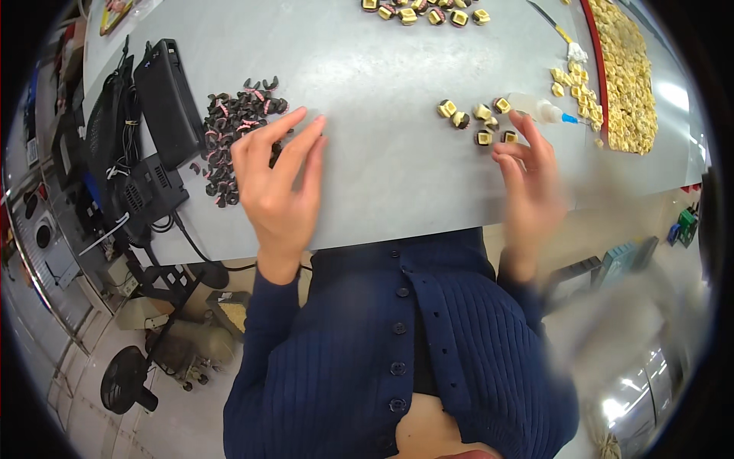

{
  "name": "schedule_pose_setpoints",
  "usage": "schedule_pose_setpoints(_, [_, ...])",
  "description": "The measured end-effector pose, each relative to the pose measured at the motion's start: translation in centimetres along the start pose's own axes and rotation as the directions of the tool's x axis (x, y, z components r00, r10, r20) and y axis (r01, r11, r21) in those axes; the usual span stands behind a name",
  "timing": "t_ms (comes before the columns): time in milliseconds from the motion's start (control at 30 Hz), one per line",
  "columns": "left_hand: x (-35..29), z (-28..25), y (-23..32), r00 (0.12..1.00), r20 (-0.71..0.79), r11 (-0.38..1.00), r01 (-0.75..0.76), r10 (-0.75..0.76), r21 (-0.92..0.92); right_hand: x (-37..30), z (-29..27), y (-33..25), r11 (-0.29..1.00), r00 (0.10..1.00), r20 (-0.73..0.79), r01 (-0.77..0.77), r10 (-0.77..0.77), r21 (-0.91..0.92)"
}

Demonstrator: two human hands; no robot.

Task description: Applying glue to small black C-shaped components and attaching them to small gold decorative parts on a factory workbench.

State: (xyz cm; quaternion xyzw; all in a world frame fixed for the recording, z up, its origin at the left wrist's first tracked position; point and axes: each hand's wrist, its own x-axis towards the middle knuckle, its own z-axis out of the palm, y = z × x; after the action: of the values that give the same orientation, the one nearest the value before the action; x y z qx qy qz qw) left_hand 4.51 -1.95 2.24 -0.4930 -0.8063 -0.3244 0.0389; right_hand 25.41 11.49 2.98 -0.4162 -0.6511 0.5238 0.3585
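My left hand (pixel 277 187) is over the near right side of a heap of small black curved pieces with pink edges (pixel 225 138). Its fingers are stretched and apart, with nothing visible between them. My right hand (pixel 529 187), slightly blurred, hovers at the near side of a small group of yellow square pieces in dark holders (pixel 483 138). Its index finger is lifted away from the thumb and middle finger, whose tips are close together, and I see nothing held. A clear bottle with a blue tip (pixel 544 111) lies just beyond the right fingers.
Loose yellow pieces (pixel 575 88) lie beside a red-edged bed of many more (pixel 627 76). A yellow-handled blade tool (pixel 562 32) is at the far right. More assembled pieces (pixel 424 11) sit at the far edge. A black box (pixel 168 103) and cables stand left.
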Motion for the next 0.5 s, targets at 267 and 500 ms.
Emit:
schedule_pose_setpoints(267, [0.1,-1.1,0.6,0.995,0.088,0.913,0.077,-0.046,-0.4,-0.7,-2.2,0.4,-0.002,0.902,0.432,-0.432,-0.014,0.902])
schedule_pose_setpoints(500, [-1.7,1.1,1.5,0.869,0.487,-0.391,0.479,0.085,-0.786,-1.5,-2.4,0.1,-0.162,0.857,0.515,-0.512,-0.022,0.844])
